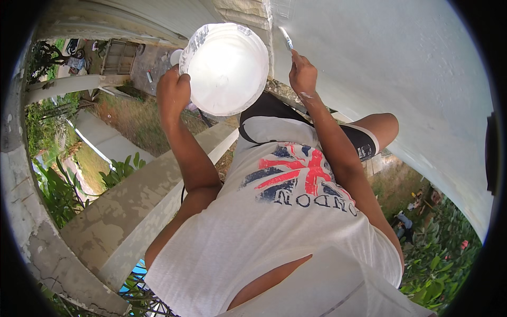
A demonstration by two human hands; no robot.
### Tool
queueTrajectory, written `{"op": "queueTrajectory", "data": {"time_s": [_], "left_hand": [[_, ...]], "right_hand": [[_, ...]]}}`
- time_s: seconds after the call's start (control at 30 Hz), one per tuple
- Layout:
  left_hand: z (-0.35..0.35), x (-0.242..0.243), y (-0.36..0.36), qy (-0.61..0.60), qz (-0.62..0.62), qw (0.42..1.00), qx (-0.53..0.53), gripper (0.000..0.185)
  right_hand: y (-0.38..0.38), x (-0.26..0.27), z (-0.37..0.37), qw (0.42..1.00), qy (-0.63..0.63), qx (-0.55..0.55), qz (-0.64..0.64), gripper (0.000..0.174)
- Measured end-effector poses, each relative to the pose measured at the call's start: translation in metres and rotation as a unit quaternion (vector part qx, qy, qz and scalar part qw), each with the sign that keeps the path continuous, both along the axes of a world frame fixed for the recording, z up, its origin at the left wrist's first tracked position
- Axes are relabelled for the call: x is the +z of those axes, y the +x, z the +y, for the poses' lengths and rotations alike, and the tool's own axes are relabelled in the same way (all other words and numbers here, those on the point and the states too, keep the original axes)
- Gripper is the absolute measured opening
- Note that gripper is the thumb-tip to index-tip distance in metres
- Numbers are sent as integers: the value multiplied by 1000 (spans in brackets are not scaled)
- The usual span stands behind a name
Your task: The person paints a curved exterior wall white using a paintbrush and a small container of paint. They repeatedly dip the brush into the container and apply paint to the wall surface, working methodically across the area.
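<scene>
My left hand (174, 89) grips the rim of a round white tub (225, 67) and holds it up in front of my body. White paint smears its rim, and its inside is bright white; how much paint it holds I cannot tell. In my right hand (303, 73) is the handle of a paintbrush (286, 39) with white on its bristles. The brush tip is at the pale wall (356, 51), close to its edge by the stone blocks; whether it touches I cannot tell. White paint marks show on my right wrist.
A weathered concrete beam (130, 194) with flaking paint runs diagonally at my left. Far below lie a paved yard (152, 65), a wooden gate-like panel (118, 57) and grass (138, 119). Leafy shrubs (439, 253) grow below the wall at lower right.
</scene>
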State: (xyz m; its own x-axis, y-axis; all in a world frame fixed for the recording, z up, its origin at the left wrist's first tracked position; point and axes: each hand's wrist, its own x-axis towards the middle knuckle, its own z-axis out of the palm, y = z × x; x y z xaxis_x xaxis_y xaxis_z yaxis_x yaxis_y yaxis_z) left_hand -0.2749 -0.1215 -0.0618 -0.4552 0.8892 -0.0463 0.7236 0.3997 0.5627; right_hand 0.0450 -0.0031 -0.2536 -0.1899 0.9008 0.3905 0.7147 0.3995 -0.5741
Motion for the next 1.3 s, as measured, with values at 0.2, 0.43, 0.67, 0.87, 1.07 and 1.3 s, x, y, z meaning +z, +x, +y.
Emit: {"op": "queueTrajectory", "data": {"time_s": [0.2, 0.43, 0.67, 0.87, 1.07, 1.3], "left_hand": [[1, 5, 0, -45, 0, 999, 9, 42], [-2, 12, 10, 6, -17, 1000, -4, 40], [-1, 13, 9, -8, -4, 1000, -2, 41], [1, 7, 5, -8, 14, 1000, -16, 42], [1, 9, 7, 4, -2, 1000, -19, 42], [-1, 14, 7, 3, -27, 1000, -13, 42]], "right_hand": [[1, 76, 22, 981, 173, 19, 86, 46], [-21, 229, 54, 866, 476, -57, 141, 11], [-1, 184, 20, 973, 224, 37, 42, 47], [-3, 165, 15, 994, 99, 30, -27, 48], [-5, 209, 32, 939, 321, 47, 109, 56], [-6, 147, 18, 980, 185, 46, 51, 56]]}}
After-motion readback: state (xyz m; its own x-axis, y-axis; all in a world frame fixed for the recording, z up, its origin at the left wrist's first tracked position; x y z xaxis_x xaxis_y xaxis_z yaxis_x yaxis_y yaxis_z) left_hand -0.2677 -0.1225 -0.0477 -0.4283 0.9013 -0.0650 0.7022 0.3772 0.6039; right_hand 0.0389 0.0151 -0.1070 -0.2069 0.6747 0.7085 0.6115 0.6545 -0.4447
